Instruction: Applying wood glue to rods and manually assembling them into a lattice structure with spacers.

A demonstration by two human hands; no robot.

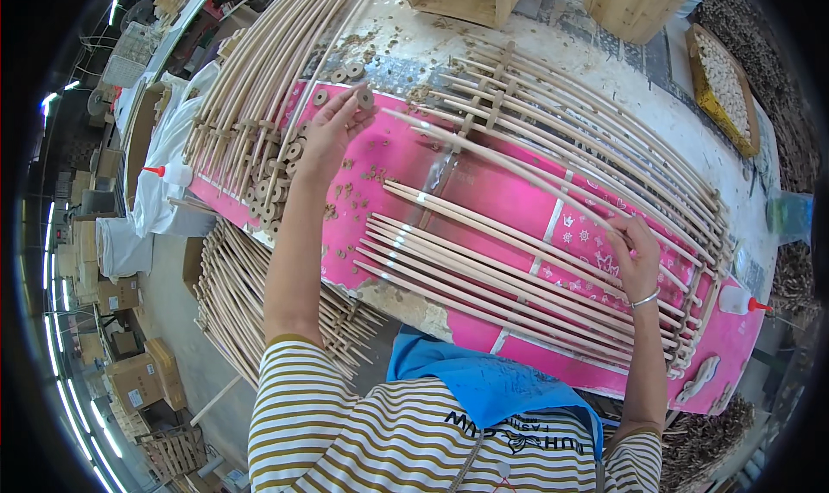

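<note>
My left hand (331,129) is raised over the far left part of the pink board (341,260). Its fingertips pinch a round wooden disc (364,98) with a hole in the middle. Over the board's right half, my right hand (635,249) closes its fingers around a long pale wooden rod (509,169). The rod slants up and leftward, its far end a little right of the disc and apart from it. Nearer to me lies a row of similar rods (484,273), their right ends set in small wooden pieces. Another rodded rack (596,122) lies behind.
Loose discs (268,191) pile up beside a bundle of rods (259,79) on the left. Red-tipped white glue bottles (737,300) sit at both sides. A wooden box (466,1) stands at the back, a yellow-sided tray (724,87) at far right. More rods (233,294) are stacked below the table's left edge.
</note>
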